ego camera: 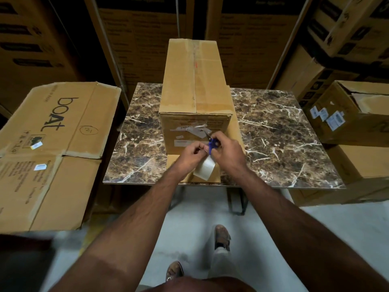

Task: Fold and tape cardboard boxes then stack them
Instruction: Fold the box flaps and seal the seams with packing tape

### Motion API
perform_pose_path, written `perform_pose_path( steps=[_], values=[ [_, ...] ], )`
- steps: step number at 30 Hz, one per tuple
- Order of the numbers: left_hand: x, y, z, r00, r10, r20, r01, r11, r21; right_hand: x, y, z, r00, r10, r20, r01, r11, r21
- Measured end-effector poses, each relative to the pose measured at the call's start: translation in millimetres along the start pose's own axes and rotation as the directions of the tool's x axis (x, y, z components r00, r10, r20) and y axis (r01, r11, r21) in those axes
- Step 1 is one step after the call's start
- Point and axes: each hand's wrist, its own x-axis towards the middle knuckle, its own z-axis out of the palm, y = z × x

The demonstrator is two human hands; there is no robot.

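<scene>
A closed cardboard box (195,91) is set lengthwise on the marble-patterned table (284,133), reaching its near edge. Before its near face, blue-handled scissors (212,144) are gripped by the right hand (226,152), and a tape strip (204,169) is pinched by the left hand (189,155).

A brown marble-patterned bench (280,131) stands on a pale grey floor (294,239). Dark metal legs (242,201) show under its near edge. Two worn brown shoes (222,237) stand on the floor, near the bench.
</scene>
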Motion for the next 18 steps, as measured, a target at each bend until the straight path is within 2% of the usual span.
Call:
perform_pose_path(
  steps=[7,10,15,18],
  values=[
    [-2,-3,11,1.000,-0.003,0.010,0.003,1.000,0.001,-2,12,-1,0.965,0.257,0.056,-0.263,0.938,0.224],
    [-3,-5,16,0.999,0.027,-0.038,-0.025,0.999,0.040,-2,14,-1,0.937,0.341,0.072,-0.347,0.892,0.289],
    [-3,-9,23,0.983,0.089,-0.158,-0.072,0.992,0.108,-1,8,-1,0.908,0.412,0.083,-0.415,0.851,0.321],
    [-5,-10,25,0.978,0.094,-0.184,-0.077,0.992,0.096,-1,4,-2,0.901,0.426,0.080,-0.429,0.852,0.299]
  ],
)
